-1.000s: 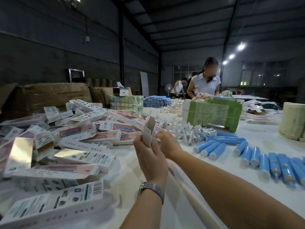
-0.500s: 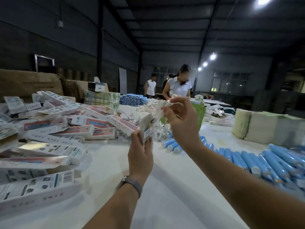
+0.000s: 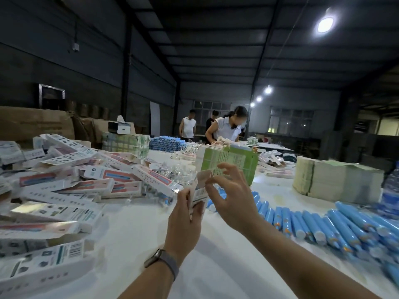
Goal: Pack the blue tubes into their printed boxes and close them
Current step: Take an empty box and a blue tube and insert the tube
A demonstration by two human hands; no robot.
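- Box held upright in our left hand, fingers wrapped round its lower body, open end up, above the white table.
- Our right hand is at the top flap: thumb and forefinger pinch its edge, the other fingers spread loose and holding nothing.
- We can't tell from here whether a tube is already inside; the mouth of the box faces away.
- Judgement: step in hand is folding the flap down and tucking it in.
- To do it well: we keep the left grip low and light so the walls stay square, bend the flap along its crease, then steer the tongue inside the front wall and press flat with the thumb.
- Squeezing the body too hard would likely narrow the slot and buckle the tongue.
- Blue tubes lie in rows on the table to our right, well within reach for the next one.
- Pile of boxes sits to our left, many with flaps open.
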